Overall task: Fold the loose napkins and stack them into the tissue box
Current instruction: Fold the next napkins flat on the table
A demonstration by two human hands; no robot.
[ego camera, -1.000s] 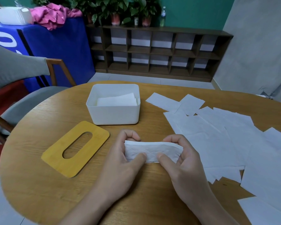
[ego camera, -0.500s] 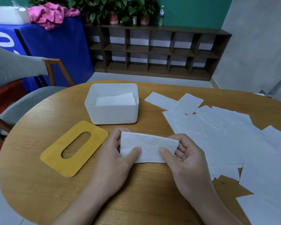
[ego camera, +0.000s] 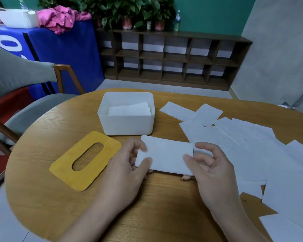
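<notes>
A folded white napkin (ego camera: 166, 155) is held flat just above the round wooden table (ego camera: 59, 198). My left hand (ego camera: 128, 172) pinches its left end, thumb on top and fingers below. At the right end, my right hand (ego camera: 212, 173) pinches it the same way. Just beyond the napkin stands the open white tissue box (ego camera: 126, 124), with folded napkins (ego camera: 129, 110) lying inside. Several loose napkins (ego camera: 234, 137) are spread over the right side of the table.
The box's yellow wooden lid (ego camera: 85, 161) with an oval slot lies on the table left of my hands. A grey chair (ego camera: 24, 95) stands at the table's left. A dark shelf unit (ego camera: 173, 58) and a blue-draped table (ego camera: 47, 49) stand behind.
The napkin, crumpled between my fingers a second ago, has been flattened into a neat rectangle and lifted slightly toward the box. Both hands keep their hold on its ends.
</notes>
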